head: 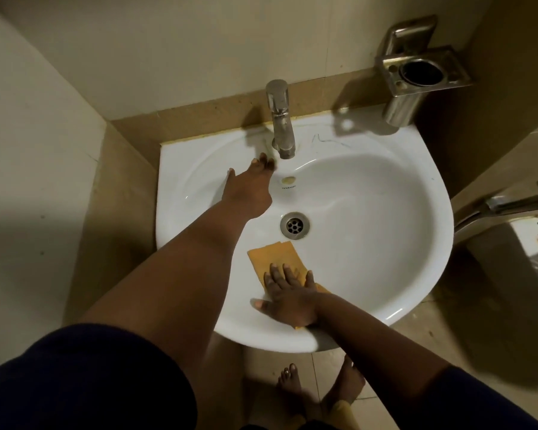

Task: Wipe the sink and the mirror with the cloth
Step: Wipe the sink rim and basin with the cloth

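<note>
Two hands in the white sink [385, 243], one on the cloth [277, 259].
Our right hand [288, 297] presses the orange cloth flat, fingers spread, near the front rim; beyond its fingertips the bowl lies open. Our left hand [249, 187] reaches, fingers together, just beside the tap [281, 119].

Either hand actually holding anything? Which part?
No true grip. Right hand presses flat on the near end of the orange cloth in the sink. Left hand, empty, reaches toward the tap.
</note>
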